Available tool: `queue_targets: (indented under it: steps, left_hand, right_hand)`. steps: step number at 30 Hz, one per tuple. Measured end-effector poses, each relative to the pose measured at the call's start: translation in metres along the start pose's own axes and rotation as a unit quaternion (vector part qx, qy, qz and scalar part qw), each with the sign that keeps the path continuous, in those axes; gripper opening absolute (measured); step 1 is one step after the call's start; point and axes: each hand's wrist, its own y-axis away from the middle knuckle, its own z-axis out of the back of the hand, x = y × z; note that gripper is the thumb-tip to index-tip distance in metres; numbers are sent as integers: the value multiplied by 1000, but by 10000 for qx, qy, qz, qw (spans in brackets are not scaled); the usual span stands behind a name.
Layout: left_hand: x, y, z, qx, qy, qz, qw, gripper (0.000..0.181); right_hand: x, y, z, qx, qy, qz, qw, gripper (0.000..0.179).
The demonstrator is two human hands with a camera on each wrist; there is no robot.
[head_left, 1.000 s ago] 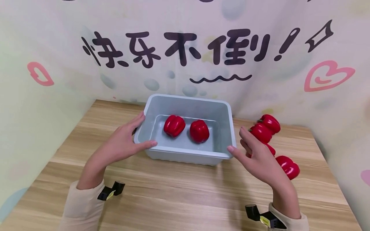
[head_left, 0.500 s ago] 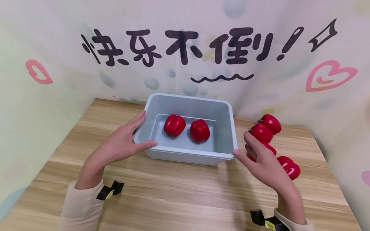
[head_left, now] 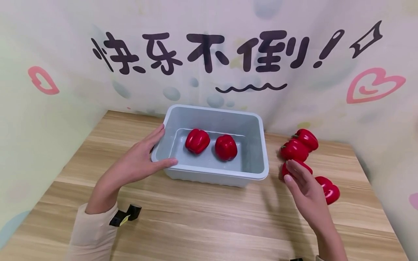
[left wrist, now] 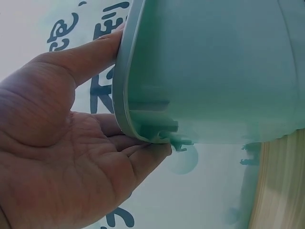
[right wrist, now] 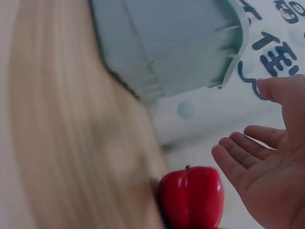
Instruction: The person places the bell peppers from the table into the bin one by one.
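Note:
My left hand [head_left: 138, 159] holds a light blue-grey plastic bin [head_left: 215, 174] by its front left corner. Its thumb lies on the front rim and its fingers against the left side; the left wrist view shows this hand [left wrist: 71, 129] at the bin's rim [left wrist: 121, 90]. Two red bell peppers, a left one [head_left: 197, 141] and a right one [head_left: 226, 148], lie inside. To the right of the bin, my right hand [head_left: 308, 195] hovers by a red pepper [head_left: 302, 166], partly hiding it. In the right wrist view, that hand [right wrist: 267, 167] has relaxed fingers and holds nothing.
Behind that pepper, two more red peppers [head_left: 294, 150] sit against each other near the back, and another [head_left: 330, 190] lies to the right of my hand. Under everything is a wood-grain table [head_left: 202, 224]. A printed cloth backdrop [head_left: 196, 21] closes off the back.
My right hand has left the bin's front right corner and moved right, toward the loose peppers. The left hand has stayed at the bin, and the bin has not visibly moved.

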Motion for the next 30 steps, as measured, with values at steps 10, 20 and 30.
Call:
queue_targets:
  steps: [10,20,30]
  left_hand:
    - [-2,-1,-1,5,54,-2,10000,105]
    - [-2,-2,0,15,50,48,10000,106]
    - [-2,-2,1,48,102,49,9999,106]
  right_hand:
    - [-23,21,0,-909,336,-662,9931,65]
    - [-46,44,0,-1355,314,-802,9870,60]
    - [-54,57,6,-1936,131,-976,9761,56]
